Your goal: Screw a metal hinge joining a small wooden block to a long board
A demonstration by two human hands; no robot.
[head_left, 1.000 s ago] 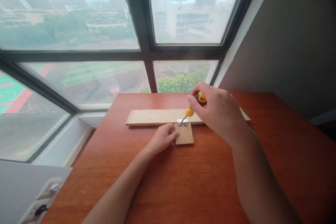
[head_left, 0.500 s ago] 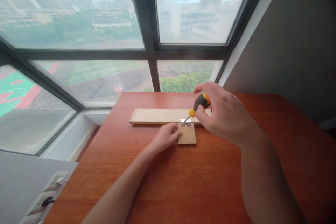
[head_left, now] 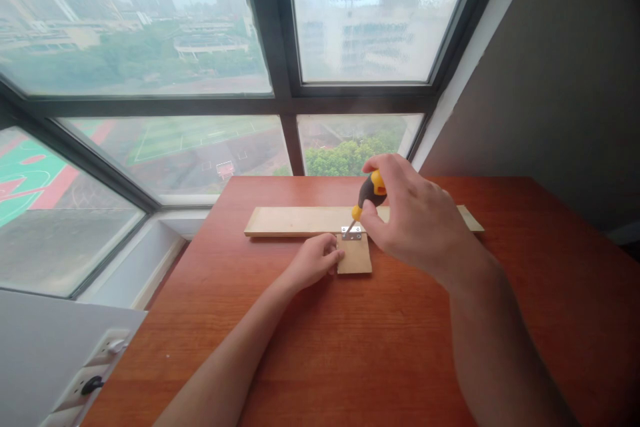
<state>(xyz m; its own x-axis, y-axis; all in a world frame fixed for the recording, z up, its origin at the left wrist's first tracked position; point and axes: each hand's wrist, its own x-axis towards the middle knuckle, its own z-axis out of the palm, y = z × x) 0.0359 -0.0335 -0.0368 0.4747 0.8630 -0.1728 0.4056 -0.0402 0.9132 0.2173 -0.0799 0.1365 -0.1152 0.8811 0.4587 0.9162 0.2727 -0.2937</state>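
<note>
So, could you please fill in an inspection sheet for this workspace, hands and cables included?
Surface: reddish-brown wooden table.
Job's things: long pale board lying crosswise; small board at its near edge; metal hinge across the joint; yellow-and-black screwdriver, tilted, its tip at the hinge.
Clutter: a tiny pale speck towards the table's left side.
Hands: left hand holds the small board's left edge; right hand grips the screwdriver's handle.
Cables: black plug in a wall outlet at lower left; cord run not visible.
Surroundings: dark-framed window ahead, grey wall at right.
</note>
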